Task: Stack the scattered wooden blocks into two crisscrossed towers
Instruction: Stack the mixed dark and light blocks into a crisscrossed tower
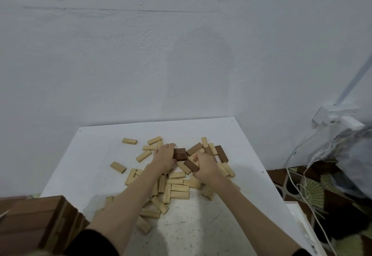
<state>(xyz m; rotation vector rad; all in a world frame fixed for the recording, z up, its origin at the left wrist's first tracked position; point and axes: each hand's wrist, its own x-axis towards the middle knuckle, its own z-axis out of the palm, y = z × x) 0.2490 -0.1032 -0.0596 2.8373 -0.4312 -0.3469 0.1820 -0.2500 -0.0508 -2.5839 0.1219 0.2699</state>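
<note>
Wooden blocks (pixel 177 187), mostly pale ones, were strewn all over the white surface (pixel 84 167), with a handful of dark brown ones up near the wall. Left hand (pixel 165 157) lay against a small pair of dark blocks (pixel 179 154), fingers fairly straight along their side. Right hand (pixel 205 165) had its fingers curled round another dark block (pixel 191 165), just beside that pair. No towers standing yet.
</note>
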